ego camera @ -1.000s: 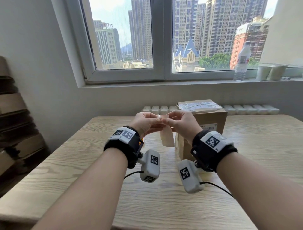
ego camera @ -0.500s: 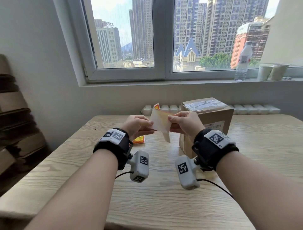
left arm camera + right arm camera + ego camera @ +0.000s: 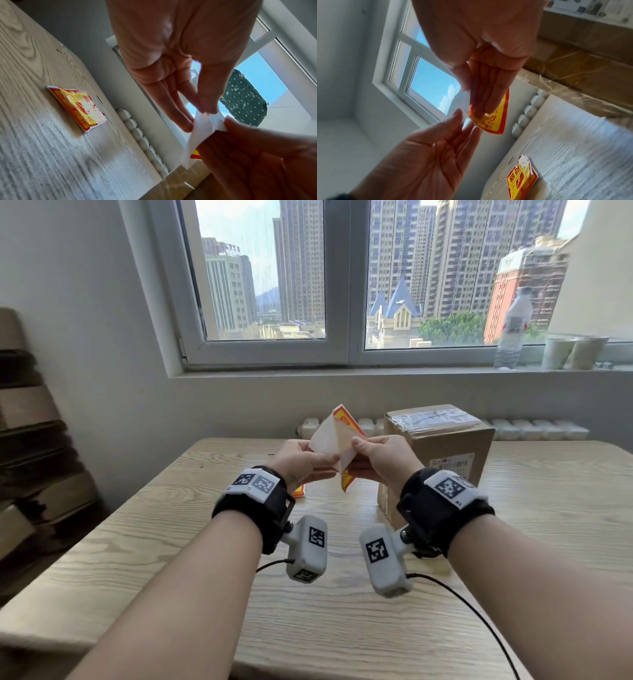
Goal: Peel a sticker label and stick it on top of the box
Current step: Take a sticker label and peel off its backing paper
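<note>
My left hand pinches the white backing paper between thumb and fingers, above the table's middle. My right hand pinches the red-and-yellow sticker label, which stands partly peeled off the backing. In the left wrist view the left hand grips the white backing paper. The right wrist view shows the right hand holding the sticker label by its corner. The brown cardboard box stands just right of both hands, its taped top uncovered.
A small stack of red-and-yellow stickers lies on the wooden table below my left hand, also visible as the stack. A water bottle and paper cups stand on the window sill. Cardboard is piled at the left wall.
The hands have drawn apart and tilted the sheet up. The backing has come away to the left, and more of the red-and-yellow sticker now shows.
</note>
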Motion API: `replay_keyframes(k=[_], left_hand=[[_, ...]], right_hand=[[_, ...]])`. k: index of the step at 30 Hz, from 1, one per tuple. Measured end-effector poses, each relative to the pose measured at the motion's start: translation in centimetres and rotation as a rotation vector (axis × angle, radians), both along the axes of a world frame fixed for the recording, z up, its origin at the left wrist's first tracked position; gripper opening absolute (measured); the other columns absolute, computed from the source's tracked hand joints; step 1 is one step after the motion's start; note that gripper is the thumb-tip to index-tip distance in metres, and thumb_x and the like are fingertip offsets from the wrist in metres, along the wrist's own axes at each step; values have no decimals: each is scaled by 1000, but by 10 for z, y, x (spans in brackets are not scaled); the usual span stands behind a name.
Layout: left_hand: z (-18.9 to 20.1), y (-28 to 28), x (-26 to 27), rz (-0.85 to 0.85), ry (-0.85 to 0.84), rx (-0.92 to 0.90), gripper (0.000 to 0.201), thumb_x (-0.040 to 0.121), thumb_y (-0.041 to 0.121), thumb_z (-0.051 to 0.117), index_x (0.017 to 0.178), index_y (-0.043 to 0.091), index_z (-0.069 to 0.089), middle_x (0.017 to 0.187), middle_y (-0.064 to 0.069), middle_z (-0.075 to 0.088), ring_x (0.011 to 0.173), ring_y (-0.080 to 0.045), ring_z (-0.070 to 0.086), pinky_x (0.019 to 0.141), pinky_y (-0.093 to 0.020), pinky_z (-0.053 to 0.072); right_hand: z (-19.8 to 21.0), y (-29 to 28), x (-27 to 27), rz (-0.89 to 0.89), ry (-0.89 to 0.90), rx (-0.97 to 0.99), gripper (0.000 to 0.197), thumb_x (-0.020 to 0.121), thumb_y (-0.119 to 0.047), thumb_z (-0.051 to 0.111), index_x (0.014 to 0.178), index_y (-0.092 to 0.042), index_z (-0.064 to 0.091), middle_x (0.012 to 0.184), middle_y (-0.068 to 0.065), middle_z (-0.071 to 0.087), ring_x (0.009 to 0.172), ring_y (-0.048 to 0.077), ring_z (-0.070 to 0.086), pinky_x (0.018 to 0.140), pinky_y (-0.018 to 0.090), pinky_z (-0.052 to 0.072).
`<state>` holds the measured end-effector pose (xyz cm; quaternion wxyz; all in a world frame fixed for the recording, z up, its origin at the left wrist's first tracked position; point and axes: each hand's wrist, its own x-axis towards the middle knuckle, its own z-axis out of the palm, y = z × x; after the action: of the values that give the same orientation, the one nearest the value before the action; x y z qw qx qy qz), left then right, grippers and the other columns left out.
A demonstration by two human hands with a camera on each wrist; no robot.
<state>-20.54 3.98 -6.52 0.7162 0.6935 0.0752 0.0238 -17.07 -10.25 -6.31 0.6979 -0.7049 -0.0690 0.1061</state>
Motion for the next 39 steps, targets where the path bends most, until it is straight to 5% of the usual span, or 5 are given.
replay_keyframes(k=[6, 18, 30, 34, 39], left_hand=[[-5, 16, -3, 31, 34, -55, 8, 85, -4, 61, 80, 1, 57, 82, -16, 66, 51, -13, 71, 53, -20, 59], [-6, 5, 11, 165, -93, 83, 16, 85, 11, 66, 75, 6, 55, 77, -14, 65, 66, -21, 66, 57, -24, 60], [-5, -3, 11, 155, -86, 222, 25, 84, 16, 68, 99, -4, 61, 90, -19, 68, 70, -23, 67, 62, -23, 59], [-6, -2, 13, 81, -15, 242, 16, 88, 11, 64, 76, 4, 55, 83, -19, 63, 64, -19, 62, 56, -20, 56], [-1, 4, 10, 66, 85, 216, 11, 90, -1, 56, 79, -1, 55, 76, -19, 62, 41, -12, 66, 51, -23, 57]], right_hand=[[1, -6, -4, 61, 48, 39, 32, 96, -10, 49, 116, 14, 57, 90, 23, 68, 70, 26, 67, 59, 29, 60], [-12, -1, -6, 252, -22, -164, 64, 73, -60, 65, 109, -7, 69, 105, 10, 75, 102, 21, 71, 94, 36, 54], [-13, 5, -7, 86, -119, -223, 35, 83, -30, 69, 97, 2, 70, 85, 10, 71, 76, 17, 65, 81, 36, 56], [-14, 5, -5, 81, -61, -201, 29, 87, -23, 65, 99, 2, 70, 81, 9, 70, 72, 18, 64, 75, 34, 55], [-15, 6, -6, 125, 34, -198, 13, 88, -15, 62, 92, -4, 68, 78, 8, 69, 72, 19, 64, 70, 32, 53]])
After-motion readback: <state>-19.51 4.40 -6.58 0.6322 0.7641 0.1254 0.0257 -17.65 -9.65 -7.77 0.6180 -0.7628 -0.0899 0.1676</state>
